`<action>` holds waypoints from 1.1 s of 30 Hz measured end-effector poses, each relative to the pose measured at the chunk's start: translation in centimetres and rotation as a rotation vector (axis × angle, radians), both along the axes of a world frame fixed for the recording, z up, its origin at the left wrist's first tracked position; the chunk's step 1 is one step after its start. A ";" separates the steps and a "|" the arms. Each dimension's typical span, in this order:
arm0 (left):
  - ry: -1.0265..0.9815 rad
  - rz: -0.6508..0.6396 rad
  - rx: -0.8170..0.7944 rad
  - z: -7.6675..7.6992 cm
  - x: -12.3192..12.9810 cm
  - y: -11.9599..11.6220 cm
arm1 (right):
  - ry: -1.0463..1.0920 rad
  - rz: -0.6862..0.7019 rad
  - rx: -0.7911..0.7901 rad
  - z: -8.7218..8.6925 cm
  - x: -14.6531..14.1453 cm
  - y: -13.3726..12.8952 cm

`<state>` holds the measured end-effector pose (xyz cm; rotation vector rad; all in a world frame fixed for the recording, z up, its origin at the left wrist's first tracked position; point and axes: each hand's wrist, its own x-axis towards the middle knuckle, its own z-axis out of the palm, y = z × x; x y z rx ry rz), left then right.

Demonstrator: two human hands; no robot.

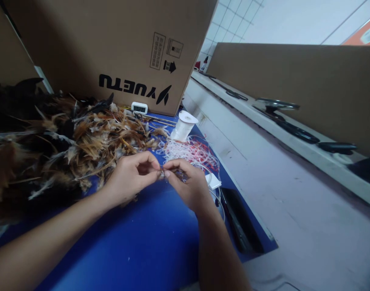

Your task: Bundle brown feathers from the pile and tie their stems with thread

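Note:
Both hands meet above the blue table (160,242), fingertips pinched together and almost touching. My left hand (132,173) pinches with thumb and forefinger at the tip of a small brownish feather (181,175). From the other side my right hand (187,180) is closed on the same feather, whose fluffy part shows partly beneath its fingers. A tiny pale bit sits between the fingertips, too small to make out. Left of my left hand spreads a large pile of brown, black and white feathers (112,129).
Behind the hands stand a white spool (185,125) and a tangle of white and red strands (192,152). A small white display (139,107) leans by a large cardboard box (127,48). A black object (241,220) lies at the right edge; scissors (236,95) rest on a ledge.

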<state>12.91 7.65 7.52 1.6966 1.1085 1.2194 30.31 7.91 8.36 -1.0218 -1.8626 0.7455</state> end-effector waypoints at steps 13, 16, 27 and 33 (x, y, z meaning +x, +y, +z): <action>0.101 0.187 0.219 -1.3 0.8 -0.6 | 0.273 -0.031 -0.481 -0.1 -0.5 0.3; 0.108 0.188 0.252 -1.5 0.9 -0.8 | 0.291 -0.033 -0.518 -0.1 -0.5 0.3; 0.167 0.217 0.359 -1.5 1.0 -0.8 | 0.341 -0.063 -0.503 -0.6 -1.1 0.4; 0.170 0.218 0.314 -1.3 1.1 -1.1 | 0.321 -0.114 -0.544 -0.1 -1.2 0.2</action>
